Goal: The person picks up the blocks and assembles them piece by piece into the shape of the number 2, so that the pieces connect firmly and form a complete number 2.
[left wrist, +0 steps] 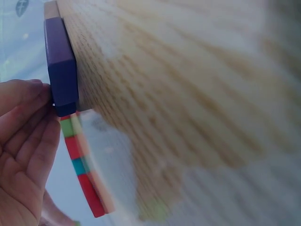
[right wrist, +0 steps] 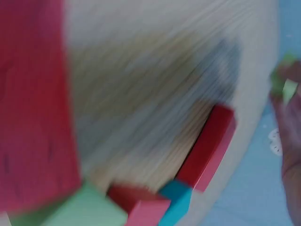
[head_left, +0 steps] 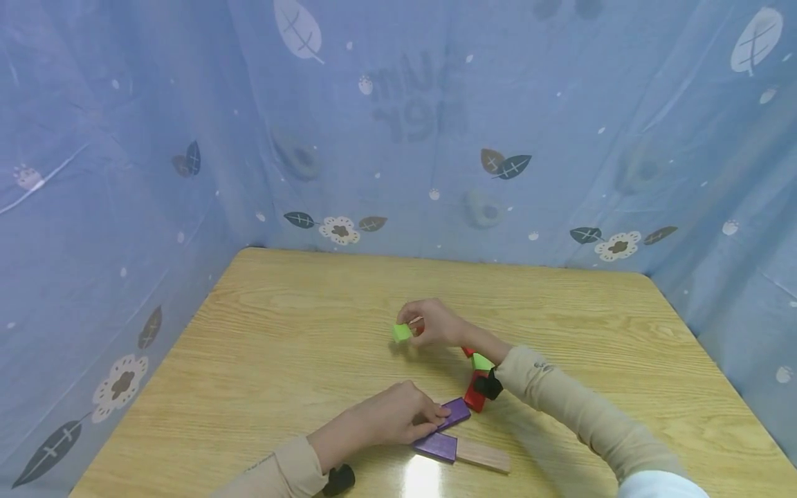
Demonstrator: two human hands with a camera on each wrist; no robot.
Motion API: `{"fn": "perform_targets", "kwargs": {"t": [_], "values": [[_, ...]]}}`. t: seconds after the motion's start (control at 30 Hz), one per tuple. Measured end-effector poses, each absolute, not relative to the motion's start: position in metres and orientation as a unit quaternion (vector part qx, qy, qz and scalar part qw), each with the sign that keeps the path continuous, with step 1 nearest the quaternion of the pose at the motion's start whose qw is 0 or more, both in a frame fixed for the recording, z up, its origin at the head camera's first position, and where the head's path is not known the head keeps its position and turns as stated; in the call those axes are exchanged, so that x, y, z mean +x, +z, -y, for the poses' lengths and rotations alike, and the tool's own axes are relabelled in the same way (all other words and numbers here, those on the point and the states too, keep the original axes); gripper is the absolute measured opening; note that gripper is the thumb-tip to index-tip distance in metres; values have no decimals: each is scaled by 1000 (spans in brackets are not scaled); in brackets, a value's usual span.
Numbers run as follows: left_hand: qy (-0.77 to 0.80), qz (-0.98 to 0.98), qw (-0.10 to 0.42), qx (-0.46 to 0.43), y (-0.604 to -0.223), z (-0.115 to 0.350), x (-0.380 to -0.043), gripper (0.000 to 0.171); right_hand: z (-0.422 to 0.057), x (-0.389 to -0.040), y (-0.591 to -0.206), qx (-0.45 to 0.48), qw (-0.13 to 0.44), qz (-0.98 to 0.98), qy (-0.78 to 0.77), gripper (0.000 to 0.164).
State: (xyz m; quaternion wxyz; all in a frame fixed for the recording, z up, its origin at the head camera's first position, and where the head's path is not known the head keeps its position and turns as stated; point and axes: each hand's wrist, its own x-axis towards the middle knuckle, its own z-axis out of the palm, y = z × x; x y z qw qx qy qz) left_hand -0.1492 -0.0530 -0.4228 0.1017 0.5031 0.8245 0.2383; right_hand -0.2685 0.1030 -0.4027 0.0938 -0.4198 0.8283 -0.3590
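My right hand (head_left: 432,324) pinches a small light-green block (head_left: 401,333) between thumb and fingers, just above the table. In the right wrist view that hand (right wrist: 290,141) is at the right edge, the green block (right wrist: 289,89) at its fingertips. My left hand (head_left: 401,415) touches a purple block (head_left: 456,413) with its fingertips. The left wrist view shows those fingers (left wrist: 35,127) fairly straight at the upper side of a purple block (left wrist: 63,70). A second purple block (head_left: 436,447) lies nearer, beside the thumb.
A plain wood block (head_left: 484,456) adjoins the nearer purple one. Under the right forearm runs a row with a red block (head_left: 474,393) and a green block (head_left: 481,362); a teal block (right wrist: 176,200) shows between reds. Blue patterned curtains (head_left: 436,173) surround the table (head_left: 280,346).
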Motion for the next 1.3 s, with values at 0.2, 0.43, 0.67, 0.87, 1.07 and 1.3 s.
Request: {"fn": "perform_targets", "kwargs": {"t": [0.2,0.43,0.67,0.87,1.07,1.3], "values": [[234,-826,99,503,-423,53,-149,17,-102,-275,-408,-514,70,-815,-256,24],[230,-824,95,510,-423,53,-149,17,-104,-279,-412,-520,64,-822,-225,25],[233,-818,85,519,-424,54,-150,16,-105,-280,-415,-510,70,-828,-220,30],[237,-818,90,516,-423,54,-149,16,-107,-281,-415,-503,74,-831,-224,34],[232,-817,77,522,-423,54,-149,15,-109,-281,-414,-506,75,-832,-215,35],[229,-820,80,518,-423,53,-149,16,-114,-281,-416,-505,80,-832,-215,38]]}}
